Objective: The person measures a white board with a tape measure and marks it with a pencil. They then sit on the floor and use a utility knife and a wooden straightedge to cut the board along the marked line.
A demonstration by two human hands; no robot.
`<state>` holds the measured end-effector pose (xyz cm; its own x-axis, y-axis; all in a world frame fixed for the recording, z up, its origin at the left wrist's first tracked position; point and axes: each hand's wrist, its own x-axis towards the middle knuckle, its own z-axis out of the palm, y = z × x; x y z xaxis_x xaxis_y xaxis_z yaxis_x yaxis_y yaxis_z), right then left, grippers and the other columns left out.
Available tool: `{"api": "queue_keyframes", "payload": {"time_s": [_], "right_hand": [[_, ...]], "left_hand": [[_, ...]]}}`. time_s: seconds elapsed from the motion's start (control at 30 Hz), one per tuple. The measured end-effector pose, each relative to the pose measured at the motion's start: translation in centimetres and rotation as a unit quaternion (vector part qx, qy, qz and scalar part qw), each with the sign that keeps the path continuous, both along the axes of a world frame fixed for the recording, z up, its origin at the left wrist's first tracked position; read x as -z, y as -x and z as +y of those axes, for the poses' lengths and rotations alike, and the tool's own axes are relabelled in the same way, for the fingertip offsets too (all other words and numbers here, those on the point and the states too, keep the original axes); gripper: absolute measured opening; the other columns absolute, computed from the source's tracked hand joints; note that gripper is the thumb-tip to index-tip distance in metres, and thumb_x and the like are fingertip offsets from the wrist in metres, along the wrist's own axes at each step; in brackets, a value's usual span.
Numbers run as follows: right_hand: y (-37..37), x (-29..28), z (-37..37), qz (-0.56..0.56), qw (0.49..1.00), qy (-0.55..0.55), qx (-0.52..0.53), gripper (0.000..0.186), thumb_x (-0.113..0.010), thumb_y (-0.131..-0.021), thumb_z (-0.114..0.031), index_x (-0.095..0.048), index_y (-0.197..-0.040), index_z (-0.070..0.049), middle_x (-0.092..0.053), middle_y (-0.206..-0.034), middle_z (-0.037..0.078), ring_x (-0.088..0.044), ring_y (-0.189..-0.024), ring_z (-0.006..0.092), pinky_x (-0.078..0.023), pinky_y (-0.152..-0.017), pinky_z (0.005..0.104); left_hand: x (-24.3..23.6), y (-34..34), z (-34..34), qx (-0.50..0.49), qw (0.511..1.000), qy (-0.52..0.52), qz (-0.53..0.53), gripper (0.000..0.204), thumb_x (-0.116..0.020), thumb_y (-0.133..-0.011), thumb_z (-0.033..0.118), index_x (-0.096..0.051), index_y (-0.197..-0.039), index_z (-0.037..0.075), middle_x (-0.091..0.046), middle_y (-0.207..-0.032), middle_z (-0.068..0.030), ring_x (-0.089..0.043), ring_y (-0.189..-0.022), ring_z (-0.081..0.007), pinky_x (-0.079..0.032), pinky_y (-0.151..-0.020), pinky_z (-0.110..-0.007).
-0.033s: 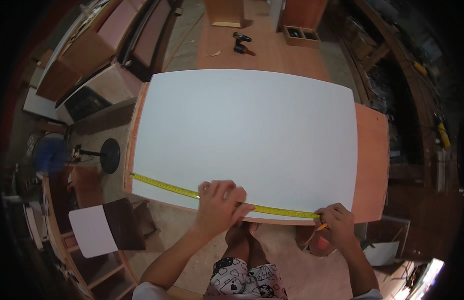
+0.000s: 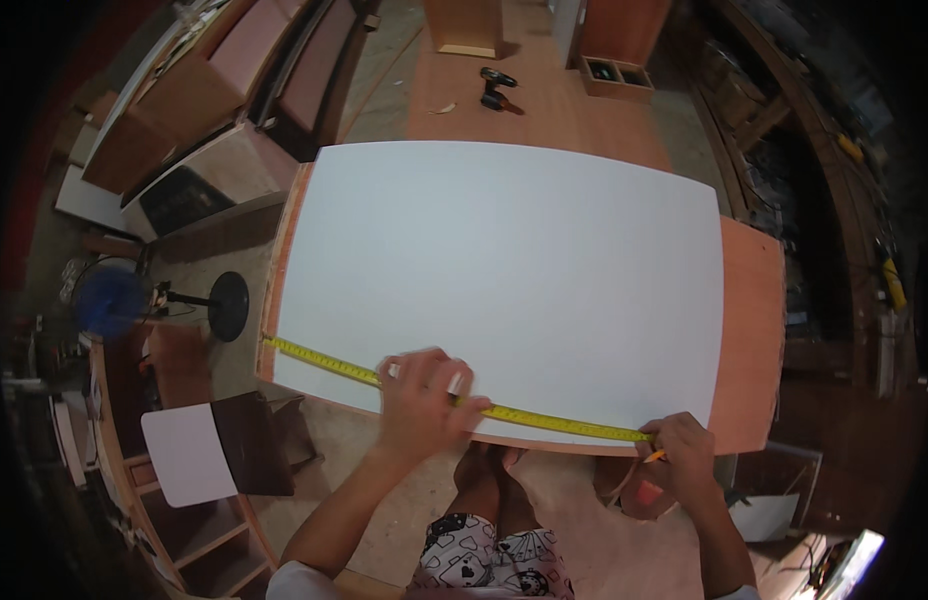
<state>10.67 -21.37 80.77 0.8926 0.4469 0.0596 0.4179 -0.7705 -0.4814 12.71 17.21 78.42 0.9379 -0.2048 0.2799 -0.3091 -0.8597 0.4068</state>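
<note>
A white sheet (image 2: pixel 504 270) lies flat on a larger reddish-brown wooden board (image 2: pixel 752 340). Near its front edge, a yellow tape measure (image 2: pixel 564 422) is stretched from the left edge toward the right. My left hand (image 2: pixel 422 400) is closed over the tape around its middle, with the fingers slightly blurred. At the tape's right end, my right hand (image 2: pixel 684 452) grips it and also holds a thin yellow-orange pencil (image 2: pixel 655 456), tip outward. The tape's case cannot be made out behind the fingers.
A cordless drill (image 2: pixel 494 95) lies on a wooden panel beyond the sheet, near a small divided box (image 2: pixel 617 80). To the left are a blue fan (image 2: pixel 114 300) with a black round base (image 2: pixel 229 306) and a wooden cabinet frame (image 2: pixel 199 545). Cluttered shelving (image 2: pixel 834 200) lines the right.
My left hand has slid a little left along the tape. My right hand stays at the tape's right end. The whole view has shifted slightly.
</note>
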Motion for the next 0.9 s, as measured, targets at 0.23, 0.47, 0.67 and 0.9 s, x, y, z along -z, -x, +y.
{"api": "queue_keyframes", "payload": {"time_s": [0.23, 0.47, 0.67, 0.9], "right_hand": [[-3.2, -0.8, -2.8, 0.076, 0.982, -0.043, 0.168, 0.03, -0.085, -0.072, 0.002, -0.059, -0.086, -0.002, -0.07, -0.089, 0.014, -0.065, -0.078, 0.0315, -0.052, -0.067, 0.0417], [-6.6, -1.4, -4.0, 0.222, 0.955, 0.006, 0.198, 0.036, -0.087, -0.076, -0.006, -0.052, -0.082, 0.0, -0.071, -0.086, 0.018, -0.067, -0.074, 0.0302, -0.053, -0.069, 0.0385], [-6.2, -1.6, -4.4, 0.233, 0.952, 0.001, 0.2, 0.039, -0.086, -0.078, -0.007, -0.048, -0.08, 0.0, -0.072, -0.088, 0.021, -0.068, -0.075, 0.0281, -0.053, -0.068, 0.0371], [-5.5, -1.7, -4.2, 0.261, 0.94, -0.035, 0.217, 0.044, -0.088, -0.076, -0.003, -0.044, -0.081, -0.002, -0.072, -0.088, 0.019, -0.069, -0.079, 0.0227, -0.055, -0.072, 0.0347]], "left_hand": [[3.3, -2.0, 21.6, -0.469, 0.871, -0.055, -0.135, 0.049, -0.066, -0.105, 0.031, -0.056, -0.135, -0.006, -0.058, -0.13, -0.0285, -0.053, -0.124, -0.0445, -0.041, -0.107, -0.053], [4.7, -3.9, 22.8, -0.397, 0.915, 0.012, 0.072, 0.057, -0.056, -0.108, 0.046, -0.063, -0.128, -0.007, -0.056, -0.126, -0.0323, -0.051, -0.121, -0.0462, -0.041, -0.104, -0.053], [5.4, -3.1, 18.6, -0.423, 0.896, -0.124, 0.05, 0.063, -0.062, -0.103, 0.049, -0.06, -0.124, -0.01, -0.052, -0.125, -0.031, -0.05, -0.119, -0.0441, -0.042, -0.105, -0.055], [2.9, -4.3, 19.3, -0.474, 0.868, -0.02, 0.144, 0.074, -0.078, -0.09, 0.057, -0.059, -0.109, -0.012, -0.058, -0.117, -0.0287, -0.058, -0.11, -0.0423, -0.048, -0.098, -0.051]]}}
